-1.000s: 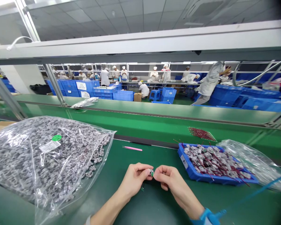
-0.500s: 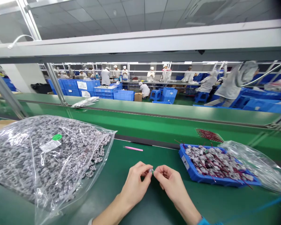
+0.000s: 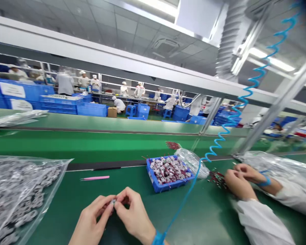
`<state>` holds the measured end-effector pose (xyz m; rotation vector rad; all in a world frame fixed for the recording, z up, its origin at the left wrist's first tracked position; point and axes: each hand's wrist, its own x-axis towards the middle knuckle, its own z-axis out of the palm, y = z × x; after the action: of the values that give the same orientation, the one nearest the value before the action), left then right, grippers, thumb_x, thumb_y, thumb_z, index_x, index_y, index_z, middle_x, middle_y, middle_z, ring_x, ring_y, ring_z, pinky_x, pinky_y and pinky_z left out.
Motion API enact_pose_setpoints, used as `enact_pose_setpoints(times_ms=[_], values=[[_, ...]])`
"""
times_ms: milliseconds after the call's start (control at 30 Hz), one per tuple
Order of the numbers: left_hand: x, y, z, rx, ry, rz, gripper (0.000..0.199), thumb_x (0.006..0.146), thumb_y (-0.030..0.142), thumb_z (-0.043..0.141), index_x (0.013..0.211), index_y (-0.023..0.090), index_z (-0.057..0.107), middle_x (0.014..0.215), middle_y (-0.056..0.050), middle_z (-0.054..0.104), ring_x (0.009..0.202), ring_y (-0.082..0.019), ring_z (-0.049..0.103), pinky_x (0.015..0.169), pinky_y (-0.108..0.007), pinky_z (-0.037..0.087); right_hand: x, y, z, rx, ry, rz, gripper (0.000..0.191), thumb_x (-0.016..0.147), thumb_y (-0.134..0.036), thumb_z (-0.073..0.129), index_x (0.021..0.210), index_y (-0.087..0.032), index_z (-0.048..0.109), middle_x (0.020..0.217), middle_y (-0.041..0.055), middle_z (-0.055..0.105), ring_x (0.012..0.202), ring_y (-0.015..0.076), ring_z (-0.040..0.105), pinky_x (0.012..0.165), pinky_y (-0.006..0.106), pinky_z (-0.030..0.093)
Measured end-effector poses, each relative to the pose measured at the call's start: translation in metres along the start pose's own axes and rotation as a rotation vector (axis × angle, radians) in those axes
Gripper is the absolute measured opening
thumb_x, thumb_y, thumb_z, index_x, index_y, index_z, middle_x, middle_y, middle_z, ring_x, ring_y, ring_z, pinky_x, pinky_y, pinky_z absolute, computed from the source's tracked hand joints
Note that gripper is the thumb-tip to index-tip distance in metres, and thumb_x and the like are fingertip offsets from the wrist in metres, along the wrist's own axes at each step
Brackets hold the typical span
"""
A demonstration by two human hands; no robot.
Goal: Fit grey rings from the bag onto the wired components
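Over the green table (image 3: 71,204), my left hand (image 3: 94,216) pinches a small grey part (image 3: 113,201) between thumb and forefinger. My right hand (image 3: 134,212) meets it there, its fingertips pressed together at the part's right side; any other piece between them is too small to make out. Pink tweezers (image 3: 97,178) lie beyond my left hand. Behind and right of my right hand stands a blue tray (image 3: 156,186) filled with grey parts and dark red wires. A clear bag of grey rings (image 3: 20,194) lies at the left.
At the right, a co-worker's hands (image 3: 241,180) hold something small beside a pile of wired parts (image 3: 217,179). A coiled blue cord (image 3: 187,195) runs up from my right wristband. Clear plastic bags (image 3: 193,161) lie beside the tray. A metal post (image 3: 275,109) rises beyond.
The view has swung to the right, bringing the co-worker's hands and the coiled cord into sight. My two hands have come closer together around the small part.
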<state>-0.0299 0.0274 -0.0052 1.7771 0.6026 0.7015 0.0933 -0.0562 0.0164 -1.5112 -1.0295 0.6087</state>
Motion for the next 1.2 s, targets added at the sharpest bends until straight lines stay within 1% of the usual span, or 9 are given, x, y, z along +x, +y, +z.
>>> enact_pose_setpoints(times_ms=[300, 433, 533, 633, 833, 900, 967, 1067, 1200], values=[[-0.002, 0.008, 0.0, 0.099, 0.192, -0.057, 0.041, 0.064, 0.058, 0.067, 0.086, 0.024, 0.074, 0.081, -0.003, 0.07, 0.072, -0.023, 0.07, 0.06, -0.022, 0.058, -0.005, 0.014, 0.004, -0.204, 0.067, -0.125, 0.009, 0.081, -0.013, 0.055, 0.074, -0.02, 0.056, 0.078, 0.0007, 0.062, 0.077, 0.0159, 0.059, 0.07, 0.024, 0.045], [0.0, 0.004, 0.001, 0.089, 0.204, -0.038, 0.041, 0.063, 0.058, 0.068, 0.085, 0.024, 0.074, 0.08, -0.003, 0.072, 0.07, -0.023, 0.07, 0.06, -0.022, 0.059, -0.002, 0.003, -0.002, -0.33, 0.04, -0.246, 0.016, 0.079, -0.005, 0.053, 0.072, -0.02, 0.054, 0.08, -0.0005, 0.061, 0.075, 0.014, 0.057, 0.069, 0.023, 0.042], [0.002, 0.0, 0.001, 0.088, 0.179, 0.025, 0.041, 0.066, 0.055, 0.069, 0.095, 0.026, 0.072, 0.088, -0.002, 0.071, 0.075, -0.022, 0.07, 0.066, -0.023, 0.059, 0.003, -0.013, -0.021, -0.472, 0.025, -0.337, 0.017, 0.078, -0.005, 0.056, 0.071, -0.019, 0.053, 0.081, -0.0001, 0.059, 0.079, 0.0149, 0.054, 0.072, 0.025, 0.041], [0.002, 0.002, 0.0, 0.13, 0.181, 0.046, 0.041, 0.071, 0.054, 0.066, 0.103, 0.029, 0.069, 0.094, -0.003, 0.069, 0.077, -0.021, 0.069, 0.064, -0.023, 0.058, 0.01, -0.025, -0.062, -0.534, 0.148, -0.382, 0.015, 0.081, -0.008, 0.054, 0.071, -0.019, 0.053, 0.081, 0.0016, 0.058, 0.082, 0.0168, 0.052, 0.077, 0.029, 0.041], [-0.004, 0.017, 0.007, 0.139, 0.223, 0.047, 0.029, 0.076, 0.052, 0.062, 0.093, 0.031, 0.071, 0.108, -0.004, 0.063, 0.079, -0.022, 0.065, 0.049, -0.021, 0.051, 0.024, -0.013, -0.195, -0.593, 0.595, -0.374, 0.014, 0.084, -0.025, 0.05, 0.073, -0.018, 0.056, 0.081, 0.0061, 0.06, 0.082, 0.0212, 0.054, 0.08, 0.037, 0.041], [-0.005, 0.019, 0.011, 0.136, 0.221, 0.064, 0.028, 0.077, 0.051, 0.06, 0.093, 0.031, 0.071, 0.106, -0.004, 0.064, 0.078, -0.022, 0.065, 0.043, -0.02, 0.046, 0.027, -0.003, -0.229, -0.613, 0.662, -0.341, 0.015, 0.082, -0.027, 0.053, 0.071, -0.018, 0.058, 0.081, 0.0093, 0.061, 0.083, 0.0238, 0.055, 0.081, 0.04, 0.04], [-0.005, 0.017, 0.011, 0.144, 0.209, 0.069, 0.028, 0.078, 0.051, 0.058, 0.093, 0.032, 0.072, 0.106, -0.004, 0.064, 0.079, -0.023, 0.064, 0.038, -0.021, 0.043, 0.028, 0.004, -0.249, -0.63, 0.663, -0.314, 0.013, 0.078, -0.026, 0.058, 0.069, -0.017, 0.061, 0.084, 0.0122, 0.064, 0.084, 0.025, 0.056, 0.08, 0.04, 0.04], [-0.003, 0.014, 0.006, 0.204, 0.18, 0.085, 0.027, 0.08, 0.049, 0.057, 0.092, 0.031, 0.071, 0.105, -0.004, 0.064, 0.082, -0.024, 0.065, 0.042, -0.022, 0.046, 0.026, 0.007, -0.251, -0.631, 0.656, -0.299, 0.013, 0.078, -0.026, 0.059, 0.075, -0.016, 0.065, 0.088, 0.0142, 0.065, 0.086, 0.0253, 0.058, 0.079, 0.039, 0.041], [-0.001, 0.015, -0.001, 0.255, 0.167, 0.151, 0.025, 0.085, 0.042, 0.052, 0.092, 0.026, 0.069, 0.102, -0.006, 0.064, 0.092, -0.024, 0.063, 0.071, -0.027, 0.054, 0.016, -0.003, -0.209, -0.568, 0.627, -0.338, 0.019, 0.083, -0.033, 0.053, 0.08, -0.017, 0.063, 0.084, 0.0091, 0.062, 0.078, 0.0217, 0.056, 0.072, 0.035, 0.042]])
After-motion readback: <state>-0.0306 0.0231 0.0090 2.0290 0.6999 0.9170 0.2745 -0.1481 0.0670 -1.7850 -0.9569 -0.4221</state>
